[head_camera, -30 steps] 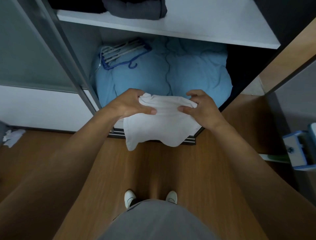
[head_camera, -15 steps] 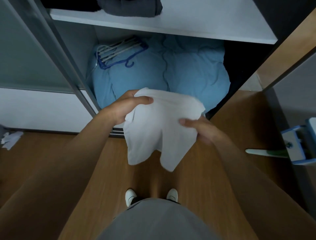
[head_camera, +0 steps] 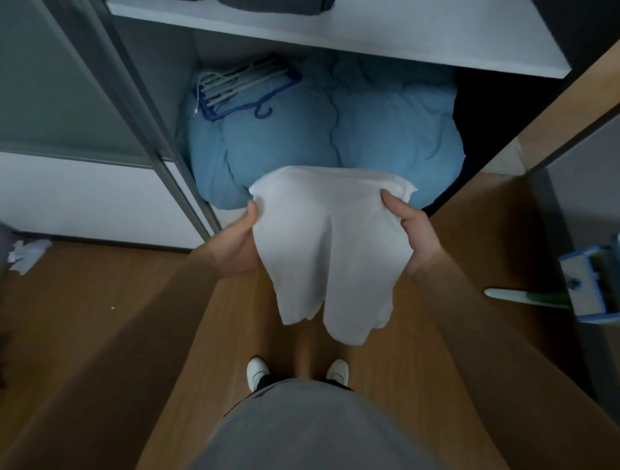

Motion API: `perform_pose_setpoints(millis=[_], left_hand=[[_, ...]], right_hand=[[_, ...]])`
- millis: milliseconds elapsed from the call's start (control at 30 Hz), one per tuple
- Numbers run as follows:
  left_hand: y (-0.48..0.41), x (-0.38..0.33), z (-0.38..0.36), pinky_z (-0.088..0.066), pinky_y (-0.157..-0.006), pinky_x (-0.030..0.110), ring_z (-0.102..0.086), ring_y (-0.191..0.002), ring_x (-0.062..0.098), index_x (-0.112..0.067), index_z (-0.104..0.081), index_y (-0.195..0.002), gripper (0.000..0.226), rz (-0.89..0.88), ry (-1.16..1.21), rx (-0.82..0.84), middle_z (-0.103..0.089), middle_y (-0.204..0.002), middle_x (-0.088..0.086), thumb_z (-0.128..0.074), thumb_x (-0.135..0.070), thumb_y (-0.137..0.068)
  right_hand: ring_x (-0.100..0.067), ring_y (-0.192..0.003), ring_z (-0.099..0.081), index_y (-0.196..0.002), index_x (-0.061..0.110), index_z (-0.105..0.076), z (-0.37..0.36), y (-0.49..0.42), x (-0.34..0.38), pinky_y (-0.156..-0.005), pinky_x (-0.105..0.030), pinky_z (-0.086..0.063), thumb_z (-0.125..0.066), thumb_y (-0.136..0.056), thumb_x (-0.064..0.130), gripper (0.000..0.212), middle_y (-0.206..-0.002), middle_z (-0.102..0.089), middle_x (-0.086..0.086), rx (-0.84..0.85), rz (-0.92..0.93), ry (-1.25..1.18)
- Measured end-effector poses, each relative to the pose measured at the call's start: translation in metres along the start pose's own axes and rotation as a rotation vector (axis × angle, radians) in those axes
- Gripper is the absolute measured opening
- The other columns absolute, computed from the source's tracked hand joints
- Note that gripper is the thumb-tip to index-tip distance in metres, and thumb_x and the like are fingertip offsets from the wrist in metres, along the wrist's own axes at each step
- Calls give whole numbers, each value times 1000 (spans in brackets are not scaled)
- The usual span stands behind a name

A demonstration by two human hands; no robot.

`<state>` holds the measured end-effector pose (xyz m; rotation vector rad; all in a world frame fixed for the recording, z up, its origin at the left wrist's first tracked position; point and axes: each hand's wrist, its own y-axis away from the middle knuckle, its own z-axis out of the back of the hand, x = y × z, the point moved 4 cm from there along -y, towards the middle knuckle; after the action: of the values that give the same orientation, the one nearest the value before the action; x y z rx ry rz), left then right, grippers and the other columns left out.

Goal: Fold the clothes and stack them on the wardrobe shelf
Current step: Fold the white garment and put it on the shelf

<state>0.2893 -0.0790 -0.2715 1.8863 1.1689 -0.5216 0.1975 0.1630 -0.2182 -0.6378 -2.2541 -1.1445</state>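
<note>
A white garment (head_camera: 328,248) is held in the air in front of the open wardrobe, its lower half hanging in two lobes toward the floor. My left hand (head_camera: 240,245) holds its left edge, thumb on top and fingers hidden beneath the cloth. My right hand (head_camera: 414,238) grips the right edge the same way. Above, the white wardrobe shelf (head_camera: 436,37) carries a dark folded garment (head_camera: 275,4) at the top of the view, mostly cut off.
A big light-blue duvet (head_camera: 335,141) fills the wardrobe bottom, with a bundle of hangers (head_camera: 241,89) on it. A sliding door frame (head_camera: 144,110) stands left. A blue-and-white object (head_camera: 590,285) sticks in from the right. White scraps (head_camera: 25,253) lie on the wooden floor.
The garment went from bunched between both hands to spread wider and hanging longer. Both hands turned palms-up under its edges and moved apart.
</note>
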Motion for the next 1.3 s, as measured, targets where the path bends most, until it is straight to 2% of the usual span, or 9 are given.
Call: perform_pose_setpoints(millis=[167,300,400,600,767,967,1133,1200,1300], left_hand=[[-11,-4,-17,-56,-94,40,-66,-115,24,-20,-58,-133,63,-97,-222,-136,-69,-126,5,-81,-40,-79],[-12,-23,-19,-61,-77,35,-74,-96,18,-23,-69,-113,31,-200,-298,-335,-77,-104,0,-72,-40,-87],[-7,-31,-14,-60,-66,27,-74,-87,13,-23,-68,-106,19,-202,-314,-408,-78,-94,-4,-65,-38,-94],[10,-53,19,-57,-80,34,-72,-89,22,-17,-65,-113,28,-94,-428,-661,-75,-99,5,-60,-39,-97],[22,-51,45,-57,-87,37,-70,-96,24,-14,-60,-130,35,-82,-455,-702,-73,-108,6,-58,-30,-99],[38,-53,58,-56,-85,35,-56,-126,25,-34,-20,-156,95,-94,-205,-539,-34,-158,3,-79,-30,-82],[47,-70,50,-54,-89,24,-52,-128,17,-36,-33,-152,107,54,-543,-242,-44,-148,-5,-89,-18,-63],[45,-82,43,-44,-103,26,-48,-129,13,-32,-33,-153,100,59,-764,-230,-44,-148,-6,-86,-11,-71],[42,-109,31,-40,-89,19,-43,-117,10,-28,-35,-152,81,18,-1313,-337,-41,-147,-4,-75,-14,-83]], right_hand=[[-26,-99,-74,-98,12,-81,4,-9,6,-73,-37,-61,-62,-93,47,40,-110,-76,-10,-120,80,-48],[-26,-120,-64,-134,12,-60,15,-19,2,-95,-41,-53,-51,-97,55,58,-129,-68,-9,-134,112,-36],[-21,-120,-64,-131,22,-60,25,-22,-21,-97,-42,-51,-55,-99,41,37,-127,-70,1,-135,122,224],[-24,-111,-66,-130,30,-56,18,-28,-22,-92,-37,-57,-57,-95,3,44,-126,-63,-5,-314,301,373],[-16,-79,-69,-102,23,-73,-8,-34,-12,-60,-25,-54,-45,-96,0,36,-92,-73,-4,-285,279,390],[-19,-104,-67,-129,12,-62,-33,-41,-21,-82,-27,-56,-74,-89,20,43,-118,-68,-6,-145,154,800],[-29,-120,-54,-139,5,-45,-65,-56,-24,-98,-37,-50,-79,-81,18,69,-133,-51,-17,-257,82,1686],[-32,-117,-55,-131,3,-49,-79,-60,-22,-95,-35,-48,-71,-87,13,50,-130,-53,-20,-310,140,1800],[-33,-107,-59,-109,1,-57,-94,-59,-8,-84,-33,-47,-60,-91,6,19,-118,-59,-18,-401,254,1842]])
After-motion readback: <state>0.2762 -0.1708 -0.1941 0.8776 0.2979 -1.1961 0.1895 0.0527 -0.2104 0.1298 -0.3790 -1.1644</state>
